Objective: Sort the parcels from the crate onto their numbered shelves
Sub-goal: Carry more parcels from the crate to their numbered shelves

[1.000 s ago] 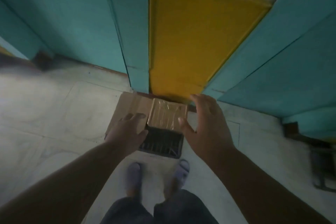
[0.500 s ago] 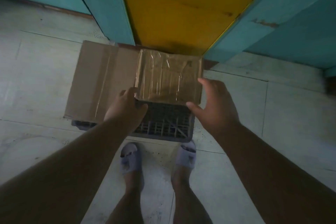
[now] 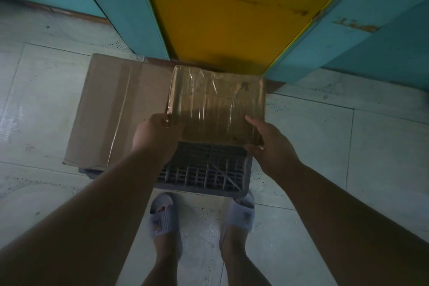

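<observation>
A brown parcel [image 3: 216, 102] wrapped in shiny clear tape lies across the far part of a dark slatted plastic crate [image 3: 204, 169] on the floor. My left hand [image 3: 157, 134] grips the parcel's near left corner. My right hand [image 3: 269, 144] holds its near right corner, thumb on top. A larger plain cardboard parcel [image 3: 116, 109] lies flat over the crate's left side, touching the taped parcel. No shelf numbers show in this view.
Right behind the crate rises a yellow panel [image 3: 232, 11] between teal panels [image 3: 130, 7]. Pale floor tiles [image 3: 348, 146] surround the crate. My feet in grey slippers [image 3: 162, 216] stand at the crate's near edge.
The view has dropped and come closer to the crate. Both hands went from reaching around the taped parcel to gripping its near corners.
</observation>
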Tool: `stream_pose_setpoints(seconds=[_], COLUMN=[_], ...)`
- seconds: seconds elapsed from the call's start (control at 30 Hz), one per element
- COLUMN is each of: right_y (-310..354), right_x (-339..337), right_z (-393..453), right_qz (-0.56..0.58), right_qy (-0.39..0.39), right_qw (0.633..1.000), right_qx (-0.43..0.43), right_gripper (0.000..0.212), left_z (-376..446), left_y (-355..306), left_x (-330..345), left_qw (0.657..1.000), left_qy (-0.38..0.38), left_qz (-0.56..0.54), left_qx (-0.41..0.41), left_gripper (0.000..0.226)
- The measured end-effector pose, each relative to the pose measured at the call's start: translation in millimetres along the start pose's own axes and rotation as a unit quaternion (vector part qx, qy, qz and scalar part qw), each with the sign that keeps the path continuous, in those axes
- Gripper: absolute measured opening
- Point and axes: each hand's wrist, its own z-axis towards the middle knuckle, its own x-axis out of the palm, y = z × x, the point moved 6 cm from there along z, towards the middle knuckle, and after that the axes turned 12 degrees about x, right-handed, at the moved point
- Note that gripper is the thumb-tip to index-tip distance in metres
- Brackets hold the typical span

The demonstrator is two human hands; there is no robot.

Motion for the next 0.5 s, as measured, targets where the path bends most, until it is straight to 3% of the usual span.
stream_pose_setpoints(seconds=[0.17,0.33,0.5], right_y=[-18.5,-2.8,33.8], right_x=[2.6,-18.6,-77.5], right_z=[-1.6,-24.7,-100.7], right_qz=[0.062,0.049,0.042], right_qy=[0.004,-0.022,-0.047], right_qw=[0.998,0.998,0.997], right_qx=[0.033,0.039,0.055], right_gripper=[0.070,0.057,0.043], left_z=[-9.4,-39.9,-105.7], left_y=[-0.8,-6.4,-59.9], left_x=[3.0,10.1,-45.8], left_qw=[0.994,0.994,0.981], left_qy=[-0.047,-0.014,-0.044], left_qz=[-0.099,-0.107,-0.179], left_qx=[-0.011,0.011,0.055], left_gripper=[0.009,0.031,0.049])
